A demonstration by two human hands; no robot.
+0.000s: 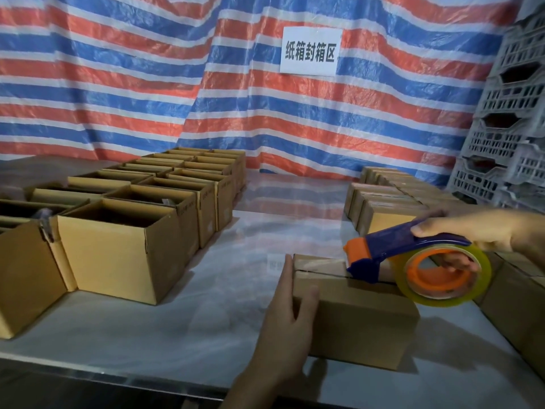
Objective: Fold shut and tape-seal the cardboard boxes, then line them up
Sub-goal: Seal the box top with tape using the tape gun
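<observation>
Both busy: left hand (283,314) presses flat against box (359,317); right hand (472,231) grips tape dispenser (383,249).

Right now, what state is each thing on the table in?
Brown cardboard box under the hands: flaps folded shut, top seam partly taped.
Blue-and-orange tape dispenser: held, nose down on that box's top.
Clear tape roll: mounted on the dispenser.
Left hand: straight fingers pressed against the box's left end.
Right hand: grips the dispenser's handle.
Brown cardboard boxes on the left: tops open, unsealed.
Brown cardboard boxes on the right: shut, in rows.
</observation>
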